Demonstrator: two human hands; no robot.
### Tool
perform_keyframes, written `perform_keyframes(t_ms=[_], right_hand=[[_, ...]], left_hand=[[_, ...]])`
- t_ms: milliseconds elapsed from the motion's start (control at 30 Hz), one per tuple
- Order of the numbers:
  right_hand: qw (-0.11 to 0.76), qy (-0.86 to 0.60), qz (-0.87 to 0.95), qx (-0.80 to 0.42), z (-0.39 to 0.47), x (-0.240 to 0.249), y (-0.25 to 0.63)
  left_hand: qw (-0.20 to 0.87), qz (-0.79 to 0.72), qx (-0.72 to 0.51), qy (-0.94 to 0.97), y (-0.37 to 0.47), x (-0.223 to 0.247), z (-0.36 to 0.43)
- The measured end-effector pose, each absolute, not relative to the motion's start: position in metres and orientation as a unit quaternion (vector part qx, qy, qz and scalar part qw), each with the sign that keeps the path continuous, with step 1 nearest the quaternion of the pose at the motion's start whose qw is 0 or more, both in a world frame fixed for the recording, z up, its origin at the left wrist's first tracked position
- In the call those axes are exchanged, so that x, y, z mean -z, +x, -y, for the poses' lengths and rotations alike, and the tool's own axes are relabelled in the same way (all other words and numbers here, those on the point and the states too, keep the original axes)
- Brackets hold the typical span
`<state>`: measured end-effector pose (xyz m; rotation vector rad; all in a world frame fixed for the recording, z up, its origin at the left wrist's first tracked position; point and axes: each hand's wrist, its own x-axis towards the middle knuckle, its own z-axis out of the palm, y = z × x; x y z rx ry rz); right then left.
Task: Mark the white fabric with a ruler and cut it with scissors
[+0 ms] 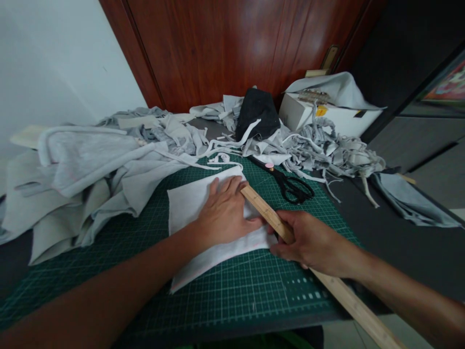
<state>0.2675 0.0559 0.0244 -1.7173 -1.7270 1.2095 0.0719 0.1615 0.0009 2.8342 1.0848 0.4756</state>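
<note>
A white cloth piece [189,208] lies on the green cutting mat [254,295], with faint pink lines along its near edge. My left hand [227,213] presses flat on the cloth, its fingers spread. A long wooden ruler [265,208] runs from beside my left fingertips down past the mat's near edge at the right. My right hand [308,242] is wrapped round the ruler near the cloth's right edge. Black scissors [290,186] rest on the mat beyond my right hand, with a small pink round item [269,166] on them.
Grey and white fabric [138,165] is heaped at the left and back. A black cloth bundle [258,114], a white box [327,114] and tangled strips [323,145] stand along the back. Folded grey cloth [414,196] lies at the right. Behind is a wooden door [232,48].
</note>
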Motion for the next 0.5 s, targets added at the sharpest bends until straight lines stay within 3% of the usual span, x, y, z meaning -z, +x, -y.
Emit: perform_keyframes(t_ms=[200, 400, 500], right_hand=[[0.249, -0.591, 0.562, -0.523, -0.066, -0.03, 0.278], [0.395, -0.582, 0.539, -0.464, -0.109, -0.057, 0.291], [0.378, -0.605, 0.561, -0.42, -0.133, -0.056, 0.298]], left_hand=[[0.05, -0.401, -0.085, 0.911, 0.077, -0.002, -0.168], [0.064, -0.332, -0.025, 0.941, 0.08, -0.007, -0.146], [0.077, -0.28, -0.024, 0.957, 0.082, -0.006, -0.128]])
